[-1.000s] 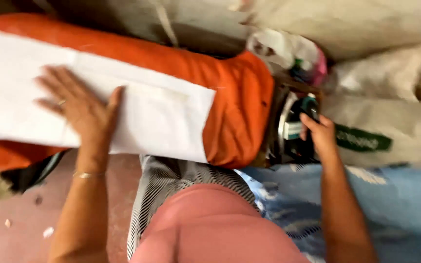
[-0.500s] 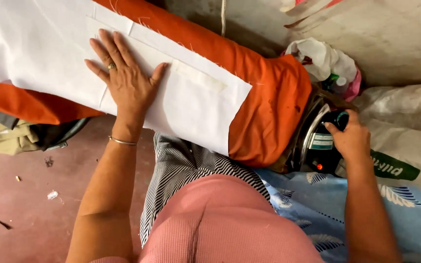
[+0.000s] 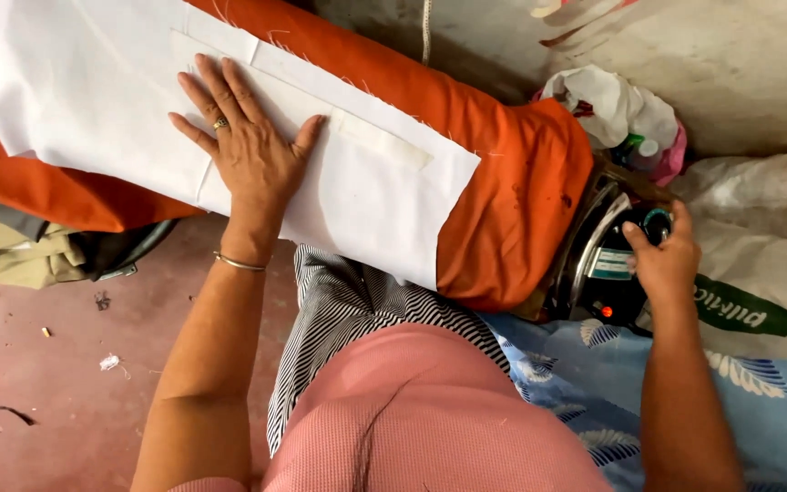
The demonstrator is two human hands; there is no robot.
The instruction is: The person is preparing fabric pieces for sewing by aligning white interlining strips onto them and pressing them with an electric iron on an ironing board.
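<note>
On orange pad [image 3: 512, 210]: white cloth [image 3: 93, 109], spread flat across board. Left hand [image 3: 248, 150] pressed palm-down on cloth, fingers splayed, ring and bangle showing. Right hand [image 3: 662, 264] at iron [image 3: 598, 264] off pad's right end, fingertips pinching its dial. Near: striped fabric [image 3: 348, 310], white sack [image 3: 758, 264], red floor [image 3: 56, 401].

I saw a pale woven sack [image 3: 767, 273] lying at the right, with a green leaf-shaped printed mark [image 3: 744, 310] on its side. A small pale rectangular label [image 3: 610, 264] sat on the dark iron's [image 3: 594, 273] body, just beside the right hand [image 3: 662, 264].
</note>
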